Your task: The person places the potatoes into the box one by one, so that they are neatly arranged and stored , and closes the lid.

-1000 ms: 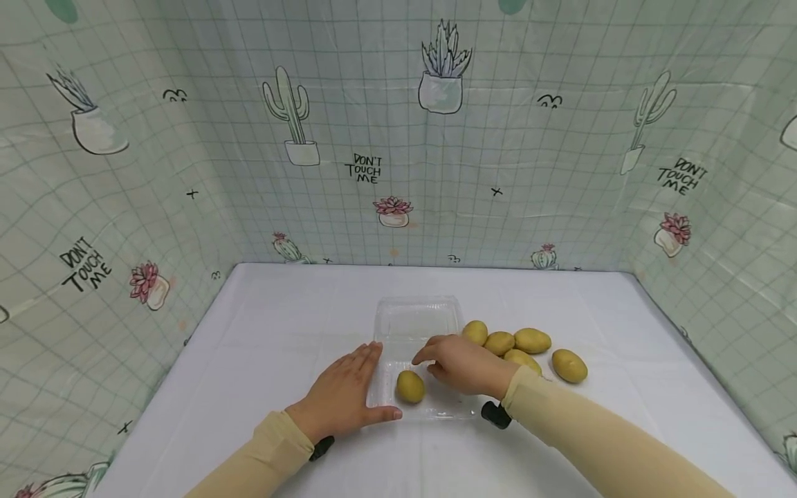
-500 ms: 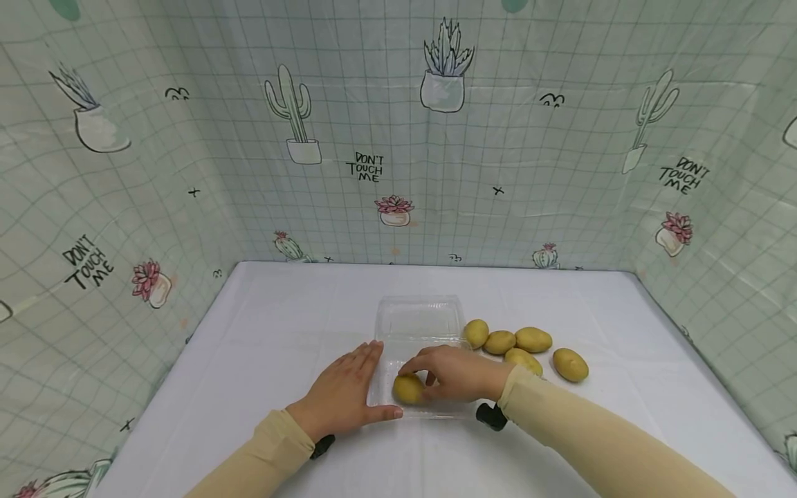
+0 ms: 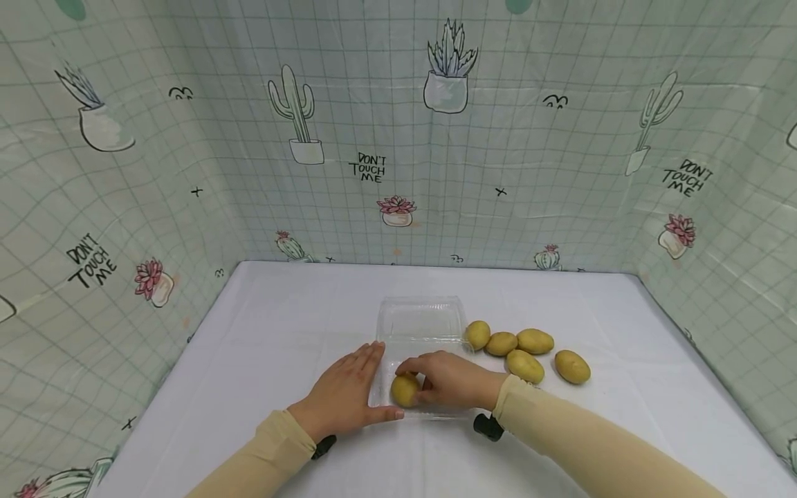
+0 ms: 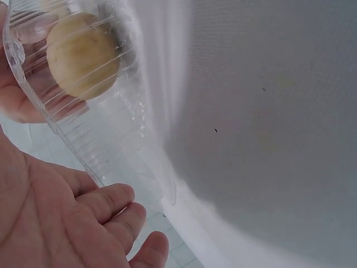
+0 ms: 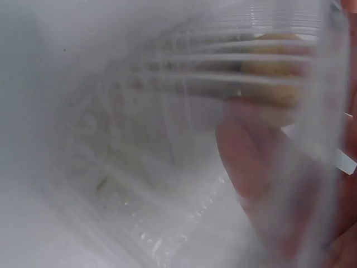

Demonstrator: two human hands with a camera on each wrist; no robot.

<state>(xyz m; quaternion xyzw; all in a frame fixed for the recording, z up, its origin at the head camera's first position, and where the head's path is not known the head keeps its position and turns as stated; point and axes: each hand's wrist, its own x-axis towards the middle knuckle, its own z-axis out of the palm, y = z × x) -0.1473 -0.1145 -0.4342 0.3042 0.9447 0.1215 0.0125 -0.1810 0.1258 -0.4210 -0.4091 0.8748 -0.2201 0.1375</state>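
"Right hand (image 3: 451,379) has moved left, thumb and fingers now pinching one oval yellow potato (image 3: 404,391) inside the open clear plastic container (image 3: 411,343)."

"And the left hand (image 3: 341,390)?"

"Fingers extended, at the container's left side. Positioning the potato seems the current step; next probably calls for release."

Head view high, wrist views close

Left hand (image 3: 341,393), right hand (image 3: 450,380) bare; pale yellow sleeves (image 3: 585,436), wrinkled cuffs (image 3: 514,401), black wrist cameras (image 3: 488,427).
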